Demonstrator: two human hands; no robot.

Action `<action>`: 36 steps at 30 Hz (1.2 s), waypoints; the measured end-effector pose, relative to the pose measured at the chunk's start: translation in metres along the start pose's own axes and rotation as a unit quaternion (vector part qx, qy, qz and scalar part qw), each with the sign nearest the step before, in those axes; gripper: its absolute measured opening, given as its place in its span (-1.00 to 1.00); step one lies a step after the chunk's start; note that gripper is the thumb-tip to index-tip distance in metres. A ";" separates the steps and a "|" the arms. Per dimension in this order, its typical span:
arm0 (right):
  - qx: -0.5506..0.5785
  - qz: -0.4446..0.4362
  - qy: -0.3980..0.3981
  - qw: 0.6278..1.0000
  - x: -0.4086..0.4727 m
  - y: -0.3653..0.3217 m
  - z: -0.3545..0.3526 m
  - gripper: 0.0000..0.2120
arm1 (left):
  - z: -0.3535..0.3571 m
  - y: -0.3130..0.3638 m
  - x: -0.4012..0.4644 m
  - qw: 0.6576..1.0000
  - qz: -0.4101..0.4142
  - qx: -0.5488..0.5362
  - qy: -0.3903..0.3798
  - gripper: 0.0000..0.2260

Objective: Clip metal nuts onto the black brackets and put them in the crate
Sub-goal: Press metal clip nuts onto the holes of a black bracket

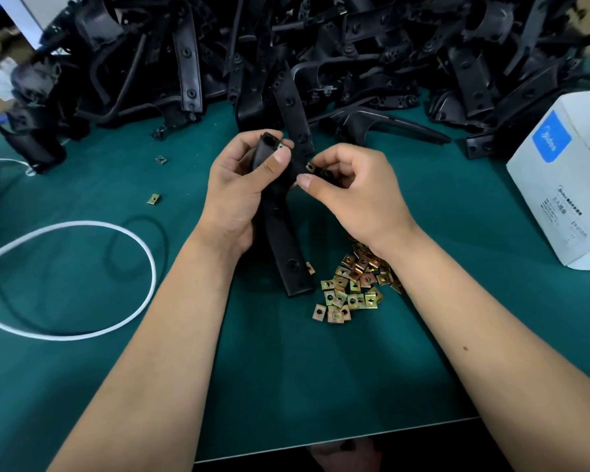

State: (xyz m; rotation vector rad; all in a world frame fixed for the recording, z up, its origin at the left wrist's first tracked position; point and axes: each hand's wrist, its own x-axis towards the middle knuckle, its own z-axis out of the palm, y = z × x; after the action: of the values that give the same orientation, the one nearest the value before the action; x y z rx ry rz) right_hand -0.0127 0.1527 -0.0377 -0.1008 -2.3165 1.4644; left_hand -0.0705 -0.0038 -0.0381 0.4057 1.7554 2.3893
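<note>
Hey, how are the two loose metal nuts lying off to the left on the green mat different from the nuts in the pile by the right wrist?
The two stray nuts lie singly and apart, left of the left hand; the pile of nuts is heaped, its nuts touching and overlapping, below the right hand. The strays sit clear of both arms; the pile is partly hidden by the right forearm. Both rest on the green mat and look like the same brassy square clips.

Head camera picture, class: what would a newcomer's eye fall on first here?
Probably the two hands at the centre: the left hand grips a black bracket while the right hand pinches a metal nut against it. Next, the brass-coloured pile of nuts under the right wrist, and the heap of black brackets across the back of the green table.
</note>
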 end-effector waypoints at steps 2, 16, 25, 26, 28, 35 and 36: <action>0.000 -0.011 -0.012 1.000 -0.001 -0.002 0.000 -0.87 | -0.003 0.002 0.000 1.000 0.010 -0.006 -0.017 -0.85; -0.005 -0.100 -0.009 0.995 -0.009 -0.011 -0.001 -0.66 | -0.006 0.006 -0.002 0.996 -0.015 -0.037 -0.074 -0.84; 0.007 -0.063 0.133 0.989 -0.003 -0.009 -0.004 -0.67 | 0.000 0.007 -0.006 0.988 -0.119 -0.028 -0.095 -0.83; 0.001 -0.054 0.143 0.988 -0.002 -0.012 -0.009 -0.67 | 0.003 0.007 -0.007 0.989 -0.115 0.006 -0.096 -0.84; -0.024 -0.037 0.135 0.990 -0.001 -0.018 -0.021 -0.72 | 0.011 0.009 -0.011 0.988 -0.095 0.071 -0.095 -0.82; -0.043 -0.059 0.190 0.979 -0.032 -0.045 -0.123 -0.88 | 0.116 0.043 -0.021 0.965 0.017 0.158 -0.207 -0.74; -0.030 -0.059 0.230 0.971 -0.047 -0.045 -0.149 -0.94 | 0.145 0.046 -0.026 0.955 0.039 0.162 -0.245 -0.74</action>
State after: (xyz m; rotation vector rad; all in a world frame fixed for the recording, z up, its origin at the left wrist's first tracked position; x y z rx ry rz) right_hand 0.0915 0.2468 0.0434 -0.2835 -1.9517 1.1642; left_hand -0.0003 0.1071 0.0430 1.0245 1.8957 1.8148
